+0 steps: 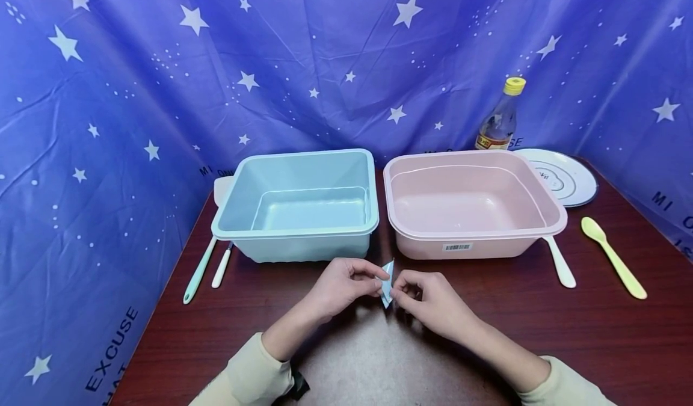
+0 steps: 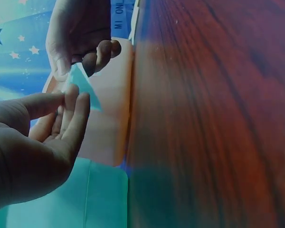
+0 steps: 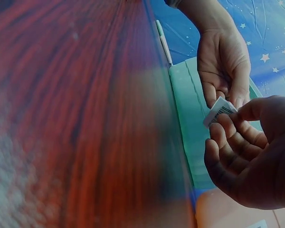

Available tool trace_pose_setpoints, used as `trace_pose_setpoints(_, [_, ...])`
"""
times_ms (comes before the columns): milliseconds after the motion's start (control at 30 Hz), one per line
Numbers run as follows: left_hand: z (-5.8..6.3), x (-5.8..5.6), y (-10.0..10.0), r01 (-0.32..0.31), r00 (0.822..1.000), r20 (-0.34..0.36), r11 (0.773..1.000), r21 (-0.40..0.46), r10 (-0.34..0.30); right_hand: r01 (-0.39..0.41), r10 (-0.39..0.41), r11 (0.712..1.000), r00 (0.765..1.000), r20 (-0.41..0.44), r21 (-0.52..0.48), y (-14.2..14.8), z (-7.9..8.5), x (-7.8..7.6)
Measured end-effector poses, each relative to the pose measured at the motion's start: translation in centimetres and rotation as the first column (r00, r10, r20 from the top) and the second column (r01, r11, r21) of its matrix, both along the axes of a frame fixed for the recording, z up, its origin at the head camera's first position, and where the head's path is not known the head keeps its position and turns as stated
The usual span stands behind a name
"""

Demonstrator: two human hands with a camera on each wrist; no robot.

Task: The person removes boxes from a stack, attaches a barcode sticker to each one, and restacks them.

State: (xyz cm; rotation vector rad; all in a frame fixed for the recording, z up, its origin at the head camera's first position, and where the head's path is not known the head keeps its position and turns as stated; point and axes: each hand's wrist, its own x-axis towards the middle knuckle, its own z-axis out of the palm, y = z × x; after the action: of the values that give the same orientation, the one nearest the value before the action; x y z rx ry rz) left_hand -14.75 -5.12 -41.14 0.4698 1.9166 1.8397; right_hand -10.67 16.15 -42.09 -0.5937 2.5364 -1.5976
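Observation:
Between the two hands, in front of the basins, is a small folded piece of pale blue paper (image 1: pixel 387 287). From the right wrist view, the paper (image 3: pixel 219 112) shows a white face with dark barcode-like stripes. My left hand (image 1: pixel 342 286) pinches its left side between thumb and fingers. On the other side my right hand (image 1: pixel 433 298) pinches the lower right edge with thumb and forefinger. In the left wrist view the paper (image 2: pixel 85 88) looks like a pale triangle, partly covered by fingertips.
Behind the hands stand a light blue basin (image 1: pixel 303 234) and a pink basin (image 1: pixel 422 246). A yellow-capped bottle (image 1: pixel 498 120) and a white plate (image 1: pixel 579 183) are at the back right. A yellow spoon (image 1: pixel 617 261) and several other handled utensils lie at the sides.

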Motion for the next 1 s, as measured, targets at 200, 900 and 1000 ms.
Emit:
trace_pose_setpoints(200, [-0.1,-0.4,-0.3,-0.057,0.998,-0.027,0.996,-0.075,0.055,-0.001,0.002,1.0,0.999,0.043,-0.028,0.1,0.0,0.0])
trace_pose_setpoints(900, [-0.1,-1.5,-1.7,-0.083,0.987,-0.16,0.933,-0.35,0.028,-0.131,0.136,0.991,0.979,-0.153,0.042,0.1,-0.1,0.0])
trace_pose_setpoints(1000, [-0.2,-1.5,-1.8,-0.084,0.983,-0.182,0.919,-0.384,0.013,-0.214,0.217,0.976,0.957,-0.192,0.038,0.1,-0.2,0.0])
